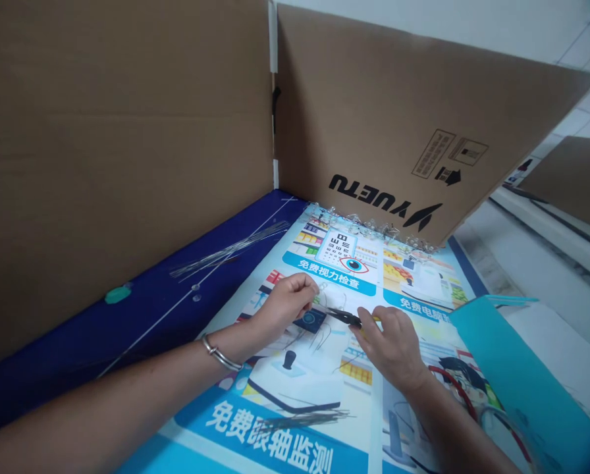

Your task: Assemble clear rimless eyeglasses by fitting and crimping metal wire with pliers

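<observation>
Black-nosed pliers (345, 316) with yellow handles are gripped in my right hand (394, 342), their tip pointing left. Facing them, my left hand (295, 296) is closed in a pinch near the plier tip, on what looks like a thin wire with small clear pieces; the details are too small to tell. Several thin loose wires (317, 337) lie on the printed sheet beneath my hands. One bundle of thin wires (307, 419) lies closer to me, and another bundle (230, 250) rests on the dark blue surface at the left.
Tall cardboard panels (364, 118) stand behind and at the left. Along the back panel's foot runs a row of small clear wired pieces (388, 230). A green blob (118, 294) is at the left, a turquoise folder-like sheet (517, 375) at the right.
</observation>
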Motion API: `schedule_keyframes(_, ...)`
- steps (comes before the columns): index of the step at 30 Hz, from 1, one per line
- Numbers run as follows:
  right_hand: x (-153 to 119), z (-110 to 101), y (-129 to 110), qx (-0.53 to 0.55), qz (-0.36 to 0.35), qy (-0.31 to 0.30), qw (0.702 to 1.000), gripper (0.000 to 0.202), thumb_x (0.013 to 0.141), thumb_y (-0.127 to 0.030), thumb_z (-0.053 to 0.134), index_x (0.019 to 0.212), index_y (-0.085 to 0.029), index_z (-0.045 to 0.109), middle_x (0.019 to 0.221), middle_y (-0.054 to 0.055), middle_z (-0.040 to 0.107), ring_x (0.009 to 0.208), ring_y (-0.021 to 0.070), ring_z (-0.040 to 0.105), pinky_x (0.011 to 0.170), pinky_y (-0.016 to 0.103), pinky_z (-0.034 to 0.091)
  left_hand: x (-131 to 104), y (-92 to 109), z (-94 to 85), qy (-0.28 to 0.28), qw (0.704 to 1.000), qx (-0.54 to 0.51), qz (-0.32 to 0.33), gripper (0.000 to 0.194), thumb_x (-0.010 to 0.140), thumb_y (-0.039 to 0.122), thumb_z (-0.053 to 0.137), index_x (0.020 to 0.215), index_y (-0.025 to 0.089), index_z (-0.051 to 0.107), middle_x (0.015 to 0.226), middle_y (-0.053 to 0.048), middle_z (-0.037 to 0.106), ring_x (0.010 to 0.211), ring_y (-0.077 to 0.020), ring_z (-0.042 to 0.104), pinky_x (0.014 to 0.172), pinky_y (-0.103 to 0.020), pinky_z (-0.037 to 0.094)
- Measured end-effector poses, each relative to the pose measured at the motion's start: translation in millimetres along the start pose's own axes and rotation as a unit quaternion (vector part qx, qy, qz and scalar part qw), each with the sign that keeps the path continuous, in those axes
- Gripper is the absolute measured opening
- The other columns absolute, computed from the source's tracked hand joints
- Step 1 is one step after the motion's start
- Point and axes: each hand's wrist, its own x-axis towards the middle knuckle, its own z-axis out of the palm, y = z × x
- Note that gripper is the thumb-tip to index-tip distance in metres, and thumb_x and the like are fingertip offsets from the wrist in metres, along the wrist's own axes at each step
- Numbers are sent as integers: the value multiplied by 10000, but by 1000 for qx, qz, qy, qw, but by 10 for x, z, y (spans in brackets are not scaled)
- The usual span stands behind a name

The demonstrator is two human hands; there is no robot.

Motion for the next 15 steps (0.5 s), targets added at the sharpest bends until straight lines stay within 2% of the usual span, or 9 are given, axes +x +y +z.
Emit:
schedule_keyframes(6,2,-17,7,-1,-7,-4,1000,294,828,-298,497,1108,-211,510,915,96,537,869,222,467,744,366,360,-29,9,38,7,999,41,-16,112,728,267,500,683,164,501,485,54,430,378,-39,318,359,-163,207)
schedule_keyframes(11,5,-21,6,2,-7,-22,1000,271,846,-287,472,1108,-230,506,899,85,546,805,197,468,712,347,347,-35,-9,48,7,999,26,-22,115,727,266,494,676,163,498,487,54,434,374,-38,324,357,-165,204)
schedule_keyframes(15,11,-30,7,-12,-7,-29,999,257,850,-273,469,1100,-223,505,892,78,551,765,184,455,692,336,333,-63,0,58,-13,1000,-6,-26,143,758,296,489,705,164,488,581,27,520,428,-53,437,386,-165,283)
